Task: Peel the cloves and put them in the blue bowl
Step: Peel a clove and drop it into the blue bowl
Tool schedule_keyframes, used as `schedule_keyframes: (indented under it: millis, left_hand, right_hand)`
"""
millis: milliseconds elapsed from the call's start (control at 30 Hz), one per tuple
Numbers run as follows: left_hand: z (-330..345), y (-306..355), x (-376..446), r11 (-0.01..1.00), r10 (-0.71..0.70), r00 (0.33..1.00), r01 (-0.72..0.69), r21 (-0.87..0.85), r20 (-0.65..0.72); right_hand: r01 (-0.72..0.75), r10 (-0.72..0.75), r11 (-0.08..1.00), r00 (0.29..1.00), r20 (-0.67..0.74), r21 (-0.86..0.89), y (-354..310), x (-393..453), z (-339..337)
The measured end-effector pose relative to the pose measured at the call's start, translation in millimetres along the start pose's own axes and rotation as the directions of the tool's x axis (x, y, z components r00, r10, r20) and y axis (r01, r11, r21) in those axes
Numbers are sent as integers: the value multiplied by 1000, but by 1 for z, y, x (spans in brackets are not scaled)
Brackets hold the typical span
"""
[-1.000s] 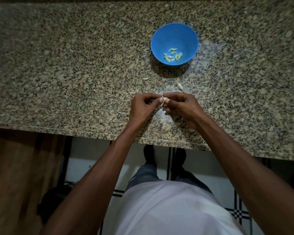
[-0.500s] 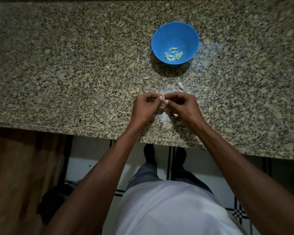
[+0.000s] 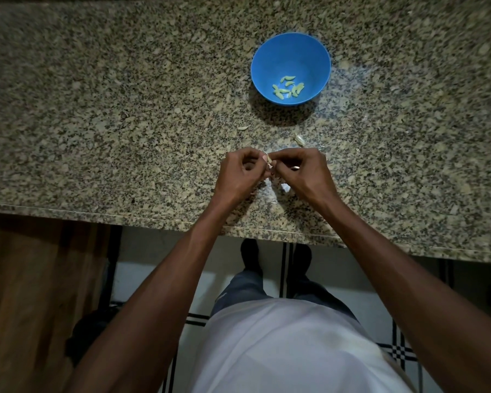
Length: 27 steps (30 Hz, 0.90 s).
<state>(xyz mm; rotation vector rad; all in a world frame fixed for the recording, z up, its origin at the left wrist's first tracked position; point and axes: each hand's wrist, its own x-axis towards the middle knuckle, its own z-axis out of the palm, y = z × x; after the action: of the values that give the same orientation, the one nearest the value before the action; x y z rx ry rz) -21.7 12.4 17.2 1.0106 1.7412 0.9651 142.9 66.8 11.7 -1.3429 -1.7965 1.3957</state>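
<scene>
A blue bowl (image 3: 291,52) stands on the granite counter, far from its front edge, with several pale peeled cloves (image 3: 288,87) in its bottom. Nearer the front edge, my left hand (image 3: 240,173) and my right hand (image 3: 304,171) meet fingertip to fingertip. Both pinch one small garlic clove (image 3: 270,160), which is mostly hidden by the fingers. An unpeeled clove (image 3: 299,139) lies on the counter just beyond my right hand.
The speckled granite counter (image 3: 97,109) fills the upper half of the view, its front edge (image 3: 153,221) crossing the middle. A scrap of skin (image 3: 244,127) lies before the bowl, and white skin bits (image 3: 285,188) lie under my hands. Below are tiled floor and my feet.
My hands stay together on the clove, with the fingers working slightly at it. The bowl and the loose clove have not moved.
</scene>
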Motion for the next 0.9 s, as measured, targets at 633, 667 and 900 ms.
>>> schedule_keyframes:
  millis: [633,667,900]
  left_hand:
    - [6,0,-5,970,-139,990,131,-206,-25]
    - [6,0,-5,966,-143,989,134,-220,-26]
    - [4,-4,-7,958,-150,989,140,-251,-19]
  right_hand:
    - [-150,119,945,986,121,290,1,3,-3]
    - [-172,138,930,983,125,325,0,3,-3]
    - [-267,226,832,964,143,486,0,1,-8]
